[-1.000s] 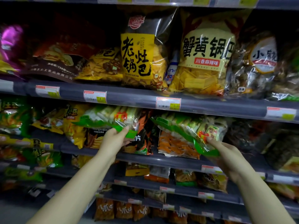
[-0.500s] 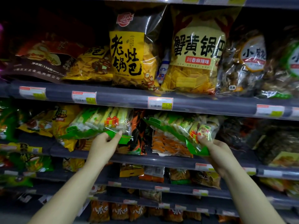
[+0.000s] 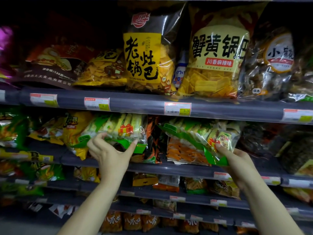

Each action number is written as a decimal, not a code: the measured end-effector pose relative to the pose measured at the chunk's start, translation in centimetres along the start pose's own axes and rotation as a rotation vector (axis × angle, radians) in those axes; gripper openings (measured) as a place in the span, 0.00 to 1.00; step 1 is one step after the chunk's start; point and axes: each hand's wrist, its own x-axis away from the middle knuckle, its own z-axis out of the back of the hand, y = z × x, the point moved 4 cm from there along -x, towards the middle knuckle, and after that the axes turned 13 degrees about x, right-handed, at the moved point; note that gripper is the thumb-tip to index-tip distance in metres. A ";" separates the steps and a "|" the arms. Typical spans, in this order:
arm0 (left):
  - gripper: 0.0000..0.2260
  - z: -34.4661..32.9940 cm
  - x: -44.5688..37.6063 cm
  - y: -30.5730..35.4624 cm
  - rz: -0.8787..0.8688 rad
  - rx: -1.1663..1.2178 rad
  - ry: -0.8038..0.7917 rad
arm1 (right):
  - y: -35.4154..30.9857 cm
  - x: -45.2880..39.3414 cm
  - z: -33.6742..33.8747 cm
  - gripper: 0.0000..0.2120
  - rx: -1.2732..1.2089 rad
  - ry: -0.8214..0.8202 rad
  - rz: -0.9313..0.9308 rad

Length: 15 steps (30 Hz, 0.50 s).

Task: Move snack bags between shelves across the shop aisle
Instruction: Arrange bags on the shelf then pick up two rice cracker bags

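Note:
Two clear snack bags with green trim lie on the second shelf [image 3: 177,168] from the top. My left hand [image 3: 110,153] is spread under the left green bag [image 3: 122,131], thumb at its left end and fingertip on its green lower edge; the grip looks loose. My right hand [image 3: 237,160] pinches the lower right corner of the right green bag [image 3: 194,134], which rests tilted over orange snack packs.
The shelf above [image 3: 152,106] carries tall yellow cracker bags [image 3: 216,58] and dark bags, with price tags along its rail. Yellow and green bags crowd the left [image 3: 74,133]; dark seaweed-like packs [image 3: 279,146] sit right. Lower shelves hold smaller packs.
My left hand has opened wider, with its thumb spread out to the bag's left end. The right hand keeps its hold on the other bag. Both bags stay on the shelf.

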 end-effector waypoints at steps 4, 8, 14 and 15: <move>0.32 -0.1 -0.3 0.0 -0.105 -0.105 -0.094 | 0.2 0.0 -0.1 0.10 0.003 0.035 -0.001; 0.19 1.7 -2.0 -0.4 -0.080 0.030 -0.082 | 0.4 -0.1 -0.1 0.12 0.000 0.030 -0.003; 0.28 5.1 -8.6 -3.8 0.062 -0.117 -0.091 | 0.4 -0.3 -0.1 0.14 0.019 0.045 -0.010; 0.36 5.1 -9.3 -4.5 0.140 -0.161 -0.141 | 0.4 -0.3 -0.1 0.14 0.024 0.047 -0.011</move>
